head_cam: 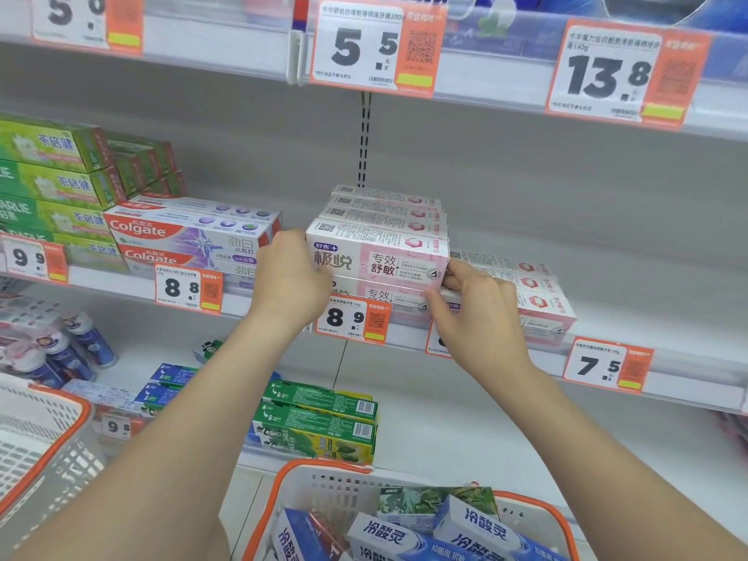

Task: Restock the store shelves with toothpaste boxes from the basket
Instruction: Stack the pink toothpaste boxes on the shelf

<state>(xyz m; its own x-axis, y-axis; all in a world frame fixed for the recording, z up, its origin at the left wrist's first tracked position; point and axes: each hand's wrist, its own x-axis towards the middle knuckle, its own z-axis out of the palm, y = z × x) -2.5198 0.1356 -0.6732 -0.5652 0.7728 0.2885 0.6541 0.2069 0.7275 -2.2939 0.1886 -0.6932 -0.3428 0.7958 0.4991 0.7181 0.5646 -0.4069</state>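
Here the left hand (289, 277) grips one end of the pink box (380, 257) on top; the right hand (475, 313) pinches the other end.

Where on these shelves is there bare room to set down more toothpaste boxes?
Widest: the middle shelf right of the low pink stack. The lower shelf right of the green boxes is bare too. A narrow gap separates the Colgate boxes from the tall pink stack. The middle shelf's left end is crowded.
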